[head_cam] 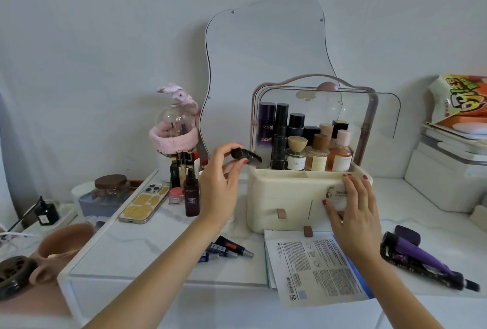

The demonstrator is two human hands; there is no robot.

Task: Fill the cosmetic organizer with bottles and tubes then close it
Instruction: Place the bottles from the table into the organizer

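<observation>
Pinched in our left hand (220, 170), 1 dark tube (246, 156) lies sideways, tip pointing right at the open organizer (290, 191) just beside it (nearly full); our right hand (350, 204) rests flat, holding nothing, against its front.

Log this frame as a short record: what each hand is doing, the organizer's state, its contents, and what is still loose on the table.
left hand: holds a small dark tube beside the organizer's left edge
right hand: rests on the organizer front
lid: raised, open
contents: bottles upright in the top compartment
loose items: small tubes on the table, dark pump bottle standing left
</observation>
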